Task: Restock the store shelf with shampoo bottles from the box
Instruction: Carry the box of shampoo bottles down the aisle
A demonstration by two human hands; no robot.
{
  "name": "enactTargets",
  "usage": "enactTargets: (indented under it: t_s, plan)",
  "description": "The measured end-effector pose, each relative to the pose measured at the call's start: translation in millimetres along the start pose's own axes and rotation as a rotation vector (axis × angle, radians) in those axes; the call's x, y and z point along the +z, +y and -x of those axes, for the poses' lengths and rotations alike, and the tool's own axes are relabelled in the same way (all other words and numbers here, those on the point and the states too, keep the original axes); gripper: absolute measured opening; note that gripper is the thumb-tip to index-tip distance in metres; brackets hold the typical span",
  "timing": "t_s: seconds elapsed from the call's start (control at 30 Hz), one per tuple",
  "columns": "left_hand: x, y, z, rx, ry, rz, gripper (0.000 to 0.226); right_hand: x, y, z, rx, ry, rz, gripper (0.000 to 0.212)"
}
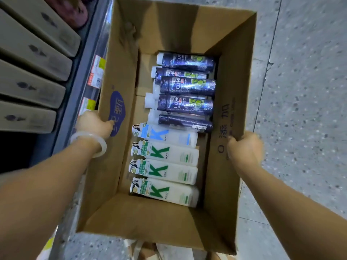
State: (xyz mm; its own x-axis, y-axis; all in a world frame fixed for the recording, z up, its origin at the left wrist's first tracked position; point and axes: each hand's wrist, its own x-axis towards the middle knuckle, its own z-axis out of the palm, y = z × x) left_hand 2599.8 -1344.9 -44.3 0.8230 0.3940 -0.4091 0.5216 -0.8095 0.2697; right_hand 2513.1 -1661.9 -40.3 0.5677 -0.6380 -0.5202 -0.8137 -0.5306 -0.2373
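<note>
A person holds an open brown cardboard box [116,166] by its two long flaps, above a grey speckled floor [300,91]. The left hand [93,124] has its grip closed over the outer edge of the left flap, thumb lying on the printed blue logo, and a pale translucent bangle [90,143] circles that wrist. The right hand [244,147] has its grip curled over the edge of the right flap, fingers wrapped round the cardboard.

Inside, on the bottom of the box, the shampoo bottles lie on their sides in one column. At the far end are dark blue shrink-wrapped bottles [187,85] with white caps pointing left, partly stacked on each other. Nearer the person are four white bottles [169,169], side by side; the farthest carries a blue letter K, the other three a green one.

To the left stands a grey metal store shelf [82,72] with price tags on its edge and beige boxes [32,85] in a row.
</note>
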Motion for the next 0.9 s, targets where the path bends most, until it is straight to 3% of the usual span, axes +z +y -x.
enactTargets:
  t_s: [0.17, 0.23, 0.33, 0.4, 0.5, 0.67, 0.9]
  plan:
    - [1.9, -1.4, 3.0, -0.003, 0.012, 0.002, 0.019, 4.4, 2.5, -2.4, -0.009, 0.028, 0.019, 0.025]
    - [-2.6, 4.1, 4.2, -0.078, -0.054, -0.011, 0.035, 0.5, 3.9, -1.7, 0.008, -0.043, 0.01, 0.032]
    - [-19.1, 18.0, 16.9, -0.241, -0.191, -0.027, 0.087, -19.4, -1.8, 12.6, 0.04, -0.188, -0.113, 0.078]
    - [-37.5, 28.5, 39.7, -0.176, -0.203, -0.051, 0.094, -42.6, -9.5, 31.5, 0.0, -0.182, -0.129, 0.096]
    - [-70.1, 45.8, 88.9, -0.101, -0.268, -0.027, 0.081, -84.0, -27.2, 67.6, -0.073, -0.212, -0.027, 0.09]
    - [-139.8, 96.0, 148.7, -0.184, -0.445, 0.221, 0.069, -165.5, -81.3, 110.9, -0.188, -0.265, 0.067, 0.082]
    - [-204.7, 188.7, 144.4, -0.216, -0.274, 0.403, 0.065, -241.8, -185.3, 79.2, -0.468, -0.266, 0.098, 0.058]
